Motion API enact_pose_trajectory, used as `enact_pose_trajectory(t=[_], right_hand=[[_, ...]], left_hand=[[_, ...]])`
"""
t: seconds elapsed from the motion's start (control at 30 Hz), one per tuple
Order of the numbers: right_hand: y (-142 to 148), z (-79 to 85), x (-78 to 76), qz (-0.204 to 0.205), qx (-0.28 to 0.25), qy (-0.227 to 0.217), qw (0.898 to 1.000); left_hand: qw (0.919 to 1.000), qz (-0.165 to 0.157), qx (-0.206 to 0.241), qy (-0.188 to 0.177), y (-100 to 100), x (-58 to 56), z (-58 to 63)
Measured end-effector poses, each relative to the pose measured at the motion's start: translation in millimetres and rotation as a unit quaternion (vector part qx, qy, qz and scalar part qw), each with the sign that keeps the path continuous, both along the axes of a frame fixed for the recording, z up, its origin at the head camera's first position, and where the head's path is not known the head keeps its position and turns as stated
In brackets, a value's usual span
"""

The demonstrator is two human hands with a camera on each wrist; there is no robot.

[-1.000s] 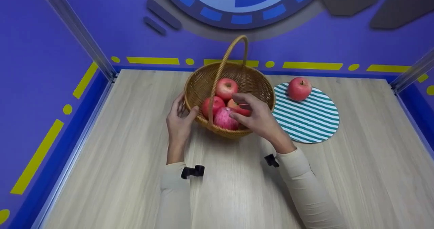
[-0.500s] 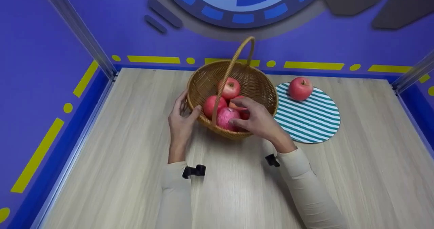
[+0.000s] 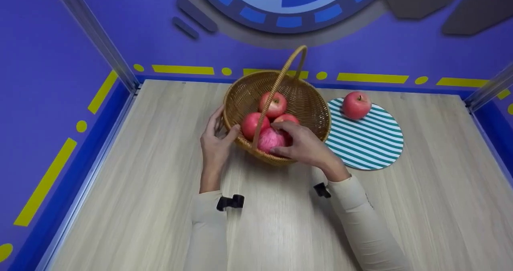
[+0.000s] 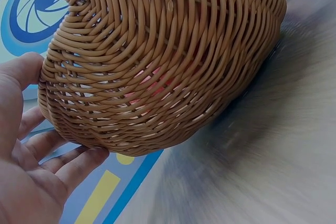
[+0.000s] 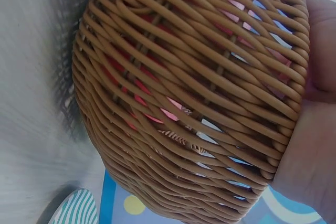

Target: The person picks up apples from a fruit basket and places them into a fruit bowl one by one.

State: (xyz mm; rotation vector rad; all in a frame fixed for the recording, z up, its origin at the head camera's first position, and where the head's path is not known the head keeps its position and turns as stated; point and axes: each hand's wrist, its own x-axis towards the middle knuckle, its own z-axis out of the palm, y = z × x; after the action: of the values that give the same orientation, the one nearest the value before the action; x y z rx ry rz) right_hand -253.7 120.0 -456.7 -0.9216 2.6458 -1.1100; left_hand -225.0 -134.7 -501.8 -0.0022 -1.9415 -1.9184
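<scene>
Right hand (image 3: pixel 308 144) lowered, grip round pink apple (image 3: pixel 269 140), left hand (image 3: pixel 215 144) holding basket (image 3: pixel 312 102), other apples (image 3: pixel 251 124) close, striped mat (image 3: pixel 366 142) beside

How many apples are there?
5. The basket holds a rear apple, left apple, front apple and right apple, partly behind the right hand; another apple sits on the striped mat. Others may be hidden.

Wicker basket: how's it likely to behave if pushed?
The basket probably stays fairly stiff, judging by its thick, closely woven strands. It might tip toward its near side, where the apples crowd. They could roll inside, being round.
</scene>
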Motion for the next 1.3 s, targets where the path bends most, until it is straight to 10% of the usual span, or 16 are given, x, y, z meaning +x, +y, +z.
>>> enact_pose_trajectory(t=[1.0, 1.3], right_hand=[[8, 6.5, -1.2, -0.083, -0.134, 0.019, 0.987], [11, 8.7, -0.7, -0.09, -0.187, -0.037, 0.978]], left_hand=[[0.9998, 0.009, -0.016, -0.006, 0, 1.3, 0.7], [0.9998, 0.013, -0.008, -0.015, -2, -0.3, -0.7]])
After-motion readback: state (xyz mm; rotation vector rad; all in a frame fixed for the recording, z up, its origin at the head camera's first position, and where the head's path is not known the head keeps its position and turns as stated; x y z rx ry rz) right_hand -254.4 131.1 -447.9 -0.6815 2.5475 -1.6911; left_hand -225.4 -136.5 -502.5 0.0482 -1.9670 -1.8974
